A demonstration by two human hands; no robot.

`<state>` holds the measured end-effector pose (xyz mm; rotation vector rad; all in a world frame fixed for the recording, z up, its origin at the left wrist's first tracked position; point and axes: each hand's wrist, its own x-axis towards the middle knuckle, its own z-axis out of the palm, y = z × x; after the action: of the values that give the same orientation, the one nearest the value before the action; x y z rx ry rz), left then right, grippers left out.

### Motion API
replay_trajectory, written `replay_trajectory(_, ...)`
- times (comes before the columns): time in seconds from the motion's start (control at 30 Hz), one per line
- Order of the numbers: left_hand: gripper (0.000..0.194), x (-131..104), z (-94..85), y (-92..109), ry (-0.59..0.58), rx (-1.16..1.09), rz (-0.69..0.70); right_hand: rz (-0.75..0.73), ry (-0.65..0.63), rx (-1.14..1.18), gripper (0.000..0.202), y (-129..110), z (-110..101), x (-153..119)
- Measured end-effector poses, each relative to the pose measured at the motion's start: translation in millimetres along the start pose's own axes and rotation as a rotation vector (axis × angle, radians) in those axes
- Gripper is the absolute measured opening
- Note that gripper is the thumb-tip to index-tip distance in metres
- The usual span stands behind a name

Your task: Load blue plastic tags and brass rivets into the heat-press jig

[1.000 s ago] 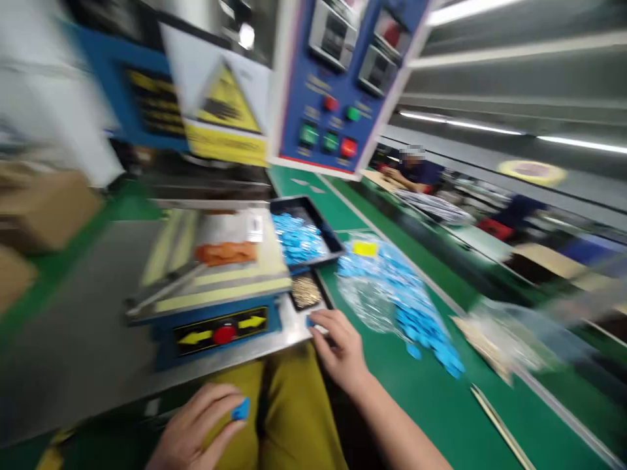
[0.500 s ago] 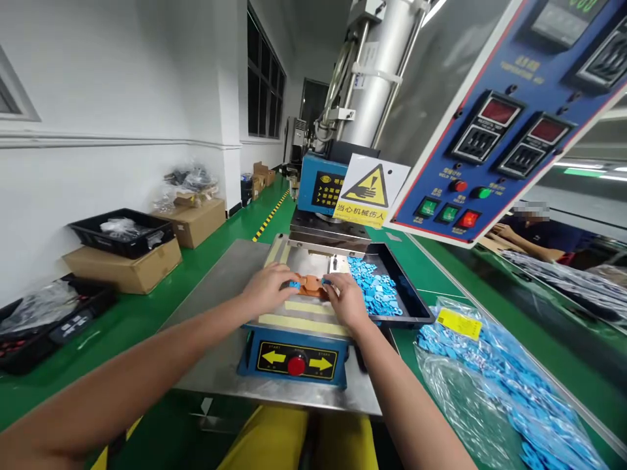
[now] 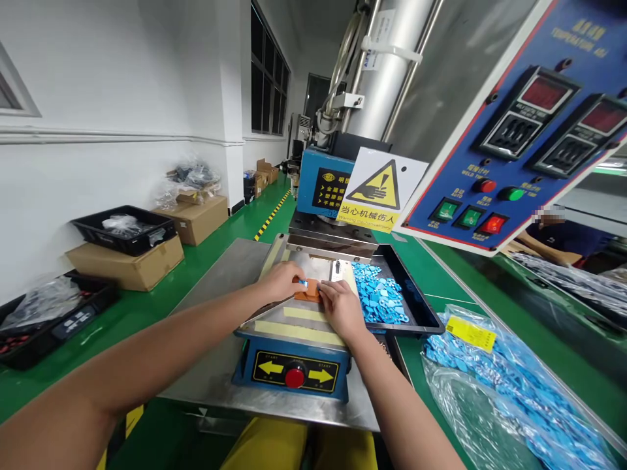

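Note:
An orange block-like fixture [image 3: 308, 293] sits on the machine's metal bed [image 3: 313, 314], beneath the press head [image 3: 330, 245]. My left hand [image 3: 283, 282] reaches in from the left, finger and thumb closed on a small blue plastic piece [image 3: 304, 284] at the fixture's upper left. My right hand [image 3: 341, 305] is at the fixture's right end, its fingers drawn together. A tiny part seems to be at those fingertips, too small to name. Right of the bed, a black tray [image 3: 416, 297] holds many loose blue pieces [image 3: 379, 294].
In front is a blue start panel with a red button [image 3: 294, 377]. A clear bag of blue parts [image 3: 514, 372] lies at right, below a control box [image 3: 490, 150]. A warning sign [image 3: 385, 189] hangs above the bed. Another person [image 3: 563, 235] sits at far right.
My left hand has brought its blue piece rightward onto the orange fixture. My right fingers have closed together at the fixture's right end. The view has shifted slightly.

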<state>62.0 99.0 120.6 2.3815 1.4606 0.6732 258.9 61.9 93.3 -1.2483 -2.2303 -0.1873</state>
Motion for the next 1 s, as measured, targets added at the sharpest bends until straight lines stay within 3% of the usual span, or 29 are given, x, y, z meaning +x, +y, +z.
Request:
replay_trajectory(0.2, 0.043, -19, -10.8, 9, -0.045, 0.159, 0.103, 0.07, -0.011, -0.037, 0.041, -6, -5, -12)
replay_trajectory(0.37, 0.049, -40, 3.2, 16, -0.082, 0.376, 0.199, 0.054, -0.009, -0.112, 0.049, -4, -5, -11)
replay_trajectory(0.53, 0.054, -47, 20.6, 21, -0.094, 0.422, 0.147, 0.069, -0.105, -0.191, 0.048, -8, -5, -7)
replay_trajectory(0.73, 0.056, -45, 16.1, 30, -0.141, 0.342, 0.054, 0.101, -0.129, -0.165, 0.049, -11, -6, -8)
replay_trajectory(0.87, 0.065, -46, 5.8, 27, -0.212, 0.186, 0.047, 0.105, -0.005, -0.037, 0.056, -11, -8, -17)
replay_trajectory(1.0, 0.071, -52, -0.7, 27, -0.168, 0.127, 0.013, 0.085, 0.273, 0.084, 0.061, 0, -27, -60)
